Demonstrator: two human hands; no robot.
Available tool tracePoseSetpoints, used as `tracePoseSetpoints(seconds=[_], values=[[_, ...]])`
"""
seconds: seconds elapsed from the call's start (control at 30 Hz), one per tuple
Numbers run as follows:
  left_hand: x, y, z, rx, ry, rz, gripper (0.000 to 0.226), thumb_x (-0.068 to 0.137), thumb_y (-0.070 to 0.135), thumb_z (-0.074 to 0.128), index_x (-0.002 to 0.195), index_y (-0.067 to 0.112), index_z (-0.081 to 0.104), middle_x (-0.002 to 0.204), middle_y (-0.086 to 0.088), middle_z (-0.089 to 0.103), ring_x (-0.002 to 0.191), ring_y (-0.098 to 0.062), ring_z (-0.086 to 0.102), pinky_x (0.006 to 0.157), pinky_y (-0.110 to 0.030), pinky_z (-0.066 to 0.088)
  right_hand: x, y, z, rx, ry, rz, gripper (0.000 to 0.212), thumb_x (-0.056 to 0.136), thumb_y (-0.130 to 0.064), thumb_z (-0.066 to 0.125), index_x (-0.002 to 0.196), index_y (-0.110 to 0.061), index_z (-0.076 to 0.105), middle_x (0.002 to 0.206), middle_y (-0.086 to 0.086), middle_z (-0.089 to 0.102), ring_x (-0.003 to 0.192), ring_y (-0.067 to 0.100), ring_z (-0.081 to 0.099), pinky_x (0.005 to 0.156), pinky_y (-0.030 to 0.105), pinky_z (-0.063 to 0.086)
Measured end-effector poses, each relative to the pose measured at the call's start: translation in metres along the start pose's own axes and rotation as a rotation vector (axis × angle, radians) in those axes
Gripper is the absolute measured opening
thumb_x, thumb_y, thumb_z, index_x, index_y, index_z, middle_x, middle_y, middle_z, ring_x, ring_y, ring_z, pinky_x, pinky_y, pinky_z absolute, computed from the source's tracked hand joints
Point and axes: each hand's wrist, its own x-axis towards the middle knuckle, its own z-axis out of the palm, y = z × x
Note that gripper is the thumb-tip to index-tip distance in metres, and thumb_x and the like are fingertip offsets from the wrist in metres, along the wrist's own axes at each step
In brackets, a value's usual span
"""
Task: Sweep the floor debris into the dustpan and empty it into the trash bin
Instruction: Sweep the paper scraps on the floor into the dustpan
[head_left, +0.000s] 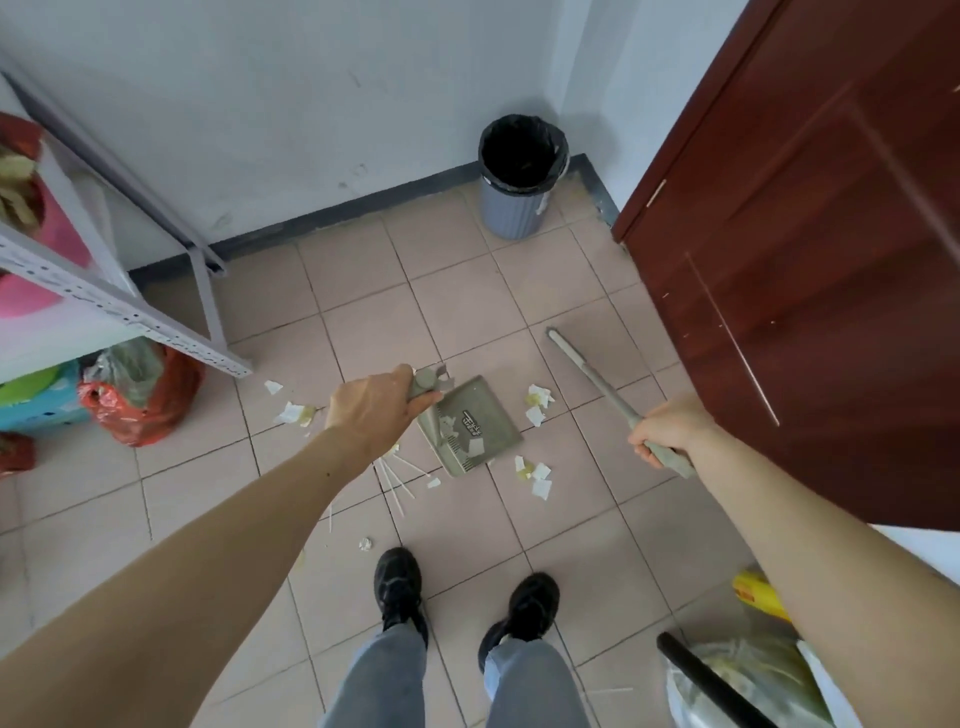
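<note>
My left hand (371, 408) grips the grey handle of the dustpan (488, 415), whose tray holds a few white paper scraps. My right hand (667, 431) is closed around a grey broom handle (592, 371) that points up and to the left; the broom's head is out of sight. White and yellowish paper scraps (537, 402) lie on the tiles around the pan, and thin white sticks (397, 480) lie just below my left wrist. A blue-grey trash bin (511, 210) with a black liner stands in the far corner.
A grey metal shelf (135, 317) with pink and green items stands at left, with a red plastic bag (143, 397) beneath it. A dark red door (810, 260) stands at right. A clear bag and a black handle (711, 686) sit at bottom right. My shoes (397, 587) are below the pan.
</note>
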Motion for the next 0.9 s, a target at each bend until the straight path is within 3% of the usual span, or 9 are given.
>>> tracePoseSetpoints(seconds=[0.13, 0.23, 0.33, 0.47, 0.57, 0.67, 0.77, 0.9], values=[[0.004, -0.004, 0.007, 0.021, -0.001, 0.061, 0.051, 0.091, 0.068, 0.026, 0.089, 0.018, 0.037, 0.078, -0.003, 0.066, 0.069, -0.031, 0.063, 0.055, -0.033, 0.040, -0.004, 0.021, 0.036, 0.079, -0.086, 0.104, 0.016, 0.058, -0.001, 0.074, 0.072, 0.007, 0.072, 0.071, 0.026, 0.073, 0.063, 0.027, 0.063, 0.070, 0.035, 0.046], [0.003, -0.002, 0.011, 0.048, -0.006, 0.096, 0.053, 0.093, 0.065, 0.029, 0.096, 0.015, 0.044, 0.083, -0.005, 0.068, 0.075, -0.031, 0.066, 0.056, -0.032, 0.036, -0.042, 0.011, 0.055, 0.147, -0.124, 0.082, 0.009, 0.074, 0.004, 0.074, 0.081, 0.009, 0.070, 0.067, 0.021, 0.068, 0.048, 0.021, 0.060, 0.055, 0.027, 0.049], [0.002, -0.002, 0.010, -0.003, -0.027, 0.085, 0.053, 0.094, 0.063, 0.031, 0.099, 0.013, 0.046, 0.085, -0.008, 0.068, 0.079, -0.033, 0.065, 0.059, -0.033, 0.038, -0.072, -0.003, 0.052, 0.206, -0.154, 0.035, 0.006, 0.084, 0.007, 0.068, 0.088, 0.011, 0.067, 0.069, 0.018, 0.063, 0.033, 0.012, 0.054, 0.034, 0.018, 0.043], [0.002, -0.009, 0.012, -0.069, -0.025, 0.075, 0.056, 0.092, 0.066, 0.030, 0.095, 0.012, 0.044, 0.082, -0.010, 0.066, 0.074, -0.033, 0.063, 0.060, -0.034, 0.042, -0.091, -0.001, 0.044, 0.231, -0.160, 0.017, 0.021, 0.086, 0.002, 0.066, 0.104, 0.013, 0.068, 0.071, 0.016, 0.063, 0.039, 0.012, 0.052, 0.032, 0.016, 0.040], [-0.005, -0.014, 0.012, -0.081, -0.011, 0.085, 0.056, 0.093, 0.066, 0.030, 0.093, 0.012, 0.044, 0.082, -0.011, 0.066, 0.076, -0.034, 0.063, 0.062, -0.035, 0.040, -0.098, 0.014, 0.049, 0.203, -0.087, 0.017, 0.020, 0.084, 0.005, 0.068, 0.102, 0.013, 0.069, 0.069, 0.018, 0.064, 0.033, 0.011, 0.053, 0.031, 0.016, 0.040], [-0.013, -0.021, 0.011, -0.081, -0.001, 0.109, 0.057, 0.093, 0.065, 0.031, 0.093, 0.010, 0.045, 0.082, -0.012, 0.065, 0.076, -0.034, 0.062, 0.061, -0.035, 0.040, -0.099, 0.038, 0.057, 0.173, -0.011, 0.031, 0.019, 0.078, 0.008, 0.070, 0.094, 0.018, 0.069, 0.072, 0.023, 0.065, 0.045, 0.021, 0.058, 0.037, 0.023, 0.045], [-0.021, -0.028, 0.008, -0.078, 0.005, 0.116, 0.058, 0.091, 0.067, 0.031, 0.091, 0.011, 0.044, 0.080, -0.010, 0.064, 0.070, -0.032, 0.058, 0.061, -0.035, 0.041, -0.097, 0.063, 0.063, 0.118, 0.016, 0.062, 0.024, 0.066, 0.004, 0.072, 0.084, 0.019, 0.072, 0.069, 0.022, 0.067, 0.061, 0.029, 0.059, 0.057, 0.034, 0.049], [-0.041, -0.039, 0.006, -0.060, -0.011, 0.146, 0.060, 0.088, 0.071, 0.031, 0.088, 0.012, 0.044, 0.073, -0.006, 0.060, 0.067, -0.030, 0.056, 0.059, -0.035, 0.039, -0.097, 0.087, 0.067, 0.045, 0.033, 0.097, 0.006, 0.059, -0.002, 0.072, 0.062, 0.002, 0.073, 0.063, 0.016, 0.066, 0.058, 0.027, 0.058, 0.061, 0.034, 0.049]])
